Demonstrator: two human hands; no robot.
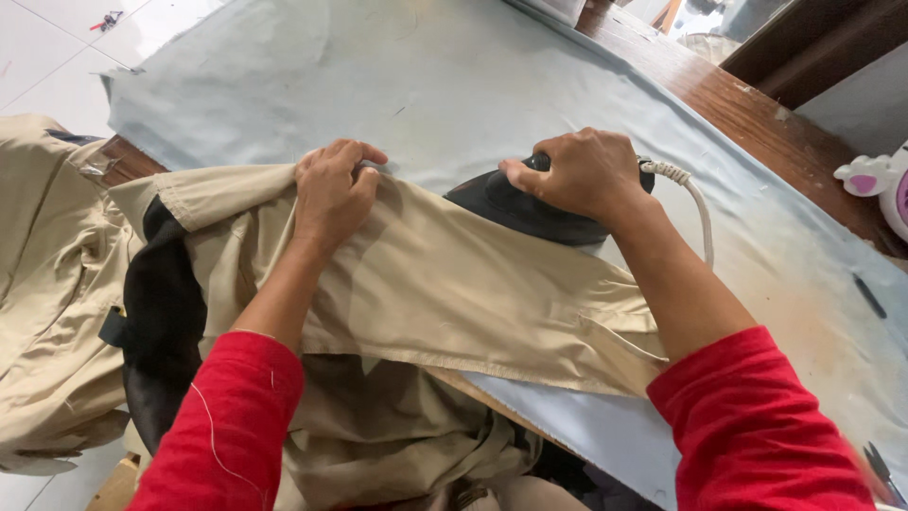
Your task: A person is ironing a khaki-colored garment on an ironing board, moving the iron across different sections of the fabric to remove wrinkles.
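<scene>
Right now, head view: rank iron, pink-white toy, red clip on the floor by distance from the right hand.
1. Iron: under the right hand, gripped.
2. Pink-white toy: at the right edge, off the table.
3. Red clip: far top left, on the floor tiles.

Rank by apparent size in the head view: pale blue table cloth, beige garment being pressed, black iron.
1. Pale blue table cloth, largest.
2. Beige garment.
3. Black iron, smallest, partly hidden under the right hand.
</scene>
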